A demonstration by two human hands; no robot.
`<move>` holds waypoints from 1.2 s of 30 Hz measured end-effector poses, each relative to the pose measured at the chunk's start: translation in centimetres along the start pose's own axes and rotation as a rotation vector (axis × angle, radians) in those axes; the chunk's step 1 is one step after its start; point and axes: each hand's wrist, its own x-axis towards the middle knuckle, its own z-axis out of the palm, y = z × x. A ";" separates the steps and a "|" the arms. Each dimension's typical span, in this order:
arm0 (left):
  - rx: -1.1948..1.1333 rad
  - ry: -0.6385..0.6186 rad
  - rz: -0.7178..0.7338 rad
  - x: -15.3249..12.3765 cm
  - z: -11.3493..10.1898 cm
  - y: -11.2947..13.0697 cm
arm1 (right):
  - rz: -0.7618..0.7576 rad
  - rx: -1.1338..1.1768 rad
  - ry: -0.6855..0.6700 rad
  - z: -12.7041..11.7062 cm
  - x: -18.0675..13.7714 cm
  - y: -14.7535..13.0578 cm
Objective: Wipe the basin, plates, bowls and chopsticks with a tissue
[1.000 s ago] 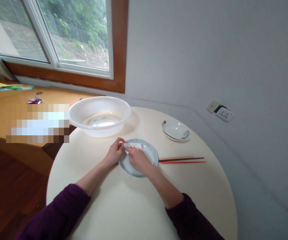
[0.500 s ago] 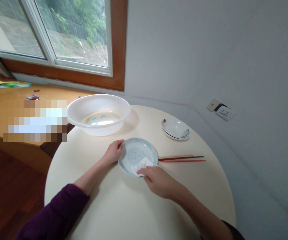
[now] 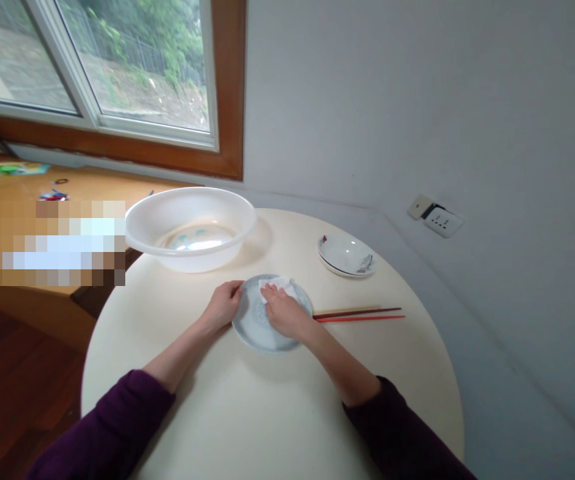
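Observation:
A pale blue-grey patterned plate (image 3: 254,327) is in front of me at the middle of the round table. My left hand (image 3: 224,305) grips its left rim, thumb side at the edge. Over the plate's upper part, my right hand (image 3: 286,312) presses a white cloth or tissue (image 3: 282,285) against the surface. The fingers of that hand lie over the cloth and hide part of it. Several chopsticks (image 3: 362,315), red, dark and light, lie just right of the plate.
A large translucent white basin (image 3: 192,257) stands at the table's back left. Stacked white bowls or dishes (image 3: 347,256) sit at the back right of the cream table (image 3: 247,413). A wooden desk (image 3: 82,183) with small items adjoins at left, below a window.
My right hand has slid the cloth from the plate's lower right up to its top edge. The left hand keeps its grip on the rim. The view has shifted slightly.

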 end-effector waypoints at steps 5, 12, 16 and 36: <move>-0.002 0.030 0.014 0.1 0.1 0.0 | -0.113 0.111 -0.019 -0.1 -0.9 -2.0; 0.019 0.001 -0.039 0.0 0.0 -0.1 | -0.161 0.216 -0.147 -1.8 -6.4 -3.0; -0.040 -0.038 -0.058 -0.1 0.0 0.0 | -0.055 0.090 -0.193 -2.5 -7.8 -2.4; -0.100 -0.024 -0.025 0.2 -0.2 -0.2 | -0.116 0.411 -0.009 -0.8 -2.0 -5.0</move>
